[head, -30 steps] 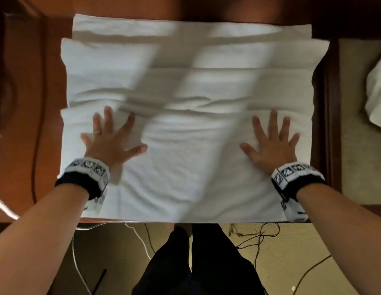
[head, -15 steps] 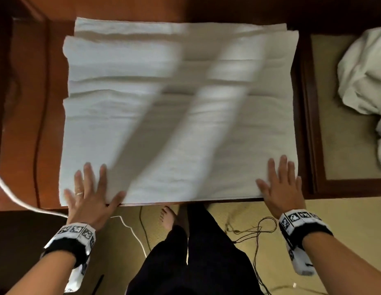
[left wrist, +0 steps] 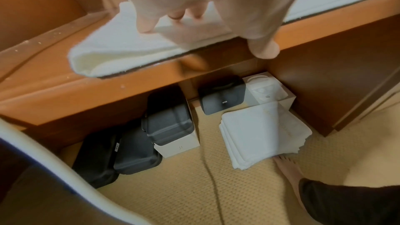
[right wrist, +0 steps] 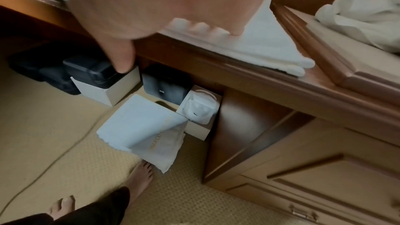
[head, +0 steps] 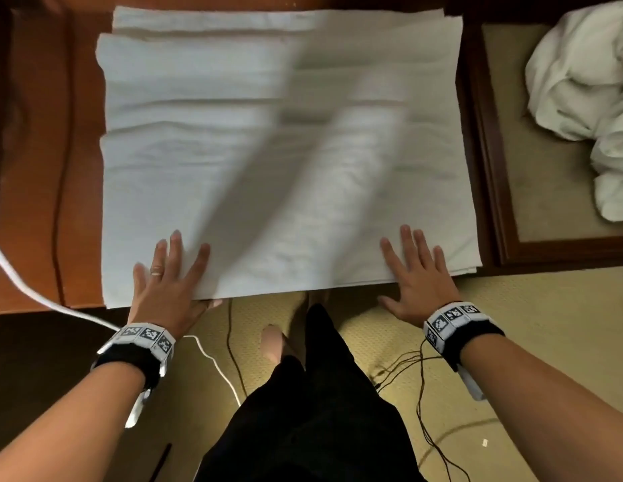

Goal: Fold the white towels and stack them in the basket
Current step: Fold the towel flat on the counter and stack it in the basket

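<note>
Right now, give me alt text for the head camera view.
Both hands, left hand and right hand, lie flat with straight fingers on the near edge of a white towel spread over a wooden desk. A crumpled towel lies to the right.

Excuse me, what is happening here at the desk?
A person is folding a large white towel spread on a brown wooden desk. The left hand and the right hand lie flat, fingers straight, on its near edge. A crumpled white towel waits to the right. No basket is in view.
</note>
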`<move>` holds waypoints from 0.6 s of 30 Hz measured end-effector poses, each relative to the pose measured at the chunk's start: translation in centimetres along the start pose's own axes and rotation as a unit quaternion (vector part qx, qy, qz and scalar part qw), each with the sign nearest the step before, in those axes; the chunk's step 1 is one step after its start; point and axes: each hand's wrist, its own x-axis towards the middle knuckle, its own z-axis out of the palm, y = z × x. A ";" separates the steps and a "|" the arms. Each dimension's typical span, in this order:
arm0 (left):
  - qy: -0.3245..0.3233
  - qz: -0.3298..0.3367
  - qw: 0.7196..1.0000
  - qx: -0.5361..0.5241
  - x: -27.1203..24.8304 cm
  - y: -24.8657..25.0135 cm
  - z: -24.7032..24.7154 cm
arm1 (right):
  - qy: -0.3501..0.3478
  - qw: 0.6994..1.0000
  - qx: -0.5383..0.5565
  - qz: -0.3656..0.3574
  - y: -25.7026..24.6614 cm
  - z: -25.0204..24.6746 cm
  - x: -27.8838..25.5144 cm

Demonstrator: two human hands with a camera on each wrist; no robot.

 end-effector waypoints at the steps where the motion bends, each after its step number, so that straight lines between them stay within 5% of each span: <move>1: 0.004 0.009 1.000 0.004 -0.4 -0.1 0.3 | 0.001 1.000 0.000 0.012 -0.4 0.3 0.0; 10: -0.008 0.028 0.999 -0.016 -2.2 -1.9 -1.6 | 0.026 0.997 0.033 0.063 2.3 -2.3 -2.3; 13: -0.020 -0.011 0.999 -0.033 -2.4 -1.8 -3.5 | 0.030 0.992 0.020 0.123 3.3 -4.7 -2.2; 18: -0.041 -0.101 0.993 -0.034 -4.1 -1.4 -5.7 | -0.066 0.988 -0.018 0.138 3.0 -6.4 -3.2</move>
